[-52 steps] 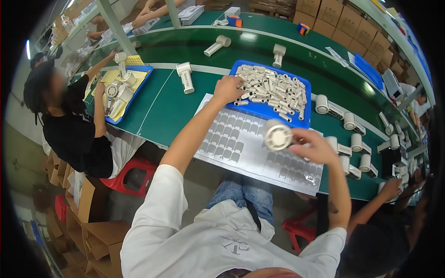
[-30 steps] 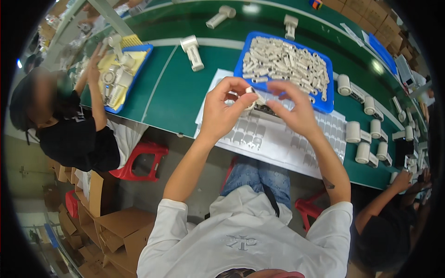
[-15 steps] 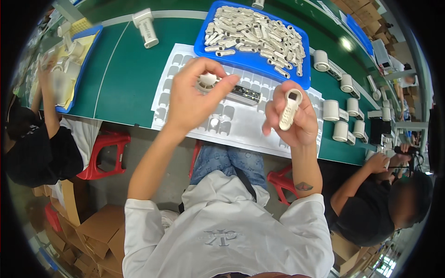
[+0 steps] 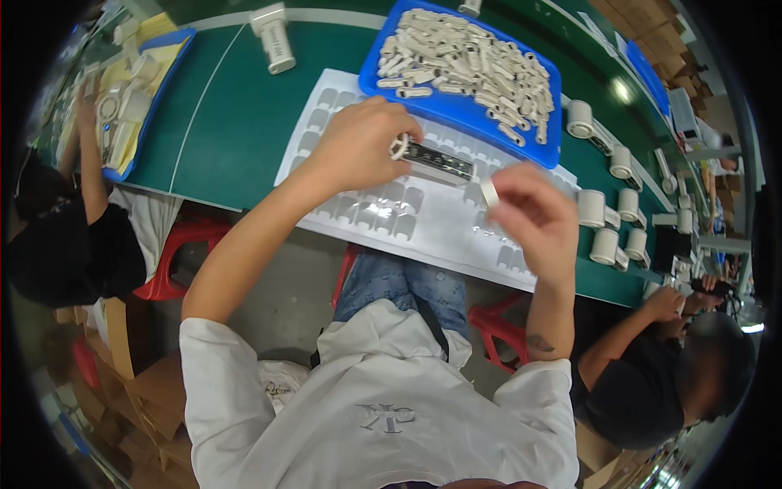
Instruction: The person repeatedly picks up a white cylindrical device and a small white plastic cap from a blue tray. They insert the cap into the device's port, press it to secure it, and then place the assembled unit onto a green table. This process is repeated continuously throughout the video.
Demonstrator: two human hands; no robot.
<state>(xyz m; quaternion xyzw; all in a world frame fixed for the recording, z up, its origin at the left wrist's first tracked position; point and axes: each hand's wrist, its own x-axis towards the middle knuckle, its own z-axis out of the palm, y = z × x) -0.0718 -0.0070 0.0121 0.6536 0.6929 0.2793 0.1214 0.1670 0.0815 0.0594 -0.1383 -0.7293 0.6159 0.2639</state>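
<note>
My left hand (image 4: 358,147) is closed round the head of a white handheld fan (image 4: 440,165), most of that head hidden by the fingers. The fan's handle points right, its long side open on a dark circuit board. Just past the handle's end, my right hand (image 4: 539,213), slightly blurred, pinches a small white cover piece (image 4: 489,194), turned nearly edge-on. Beneath both hands lies a white sheet with rows of grey rounded shapes (image 4: 383,208). Beyond it stands a blue tray (image 4: 456,110) heaped with small white cover pieces (image 4: 468,61).
One white fan (image 4: 273,39) lies on the green table (image 4: 224,106) at the back left. Several white fans (image 4: 604,208) stand in a group on the right. A co-worker's arm reaches over a blue tray (image 4: 151,122) at the left; another person (image 4: 643,375) sits at the right.
The cover piece in my right hand has turned from face-up to edge-on and come closer to the fan handle. My left hand has shifted right and wrapped further over the fan head.
</note>
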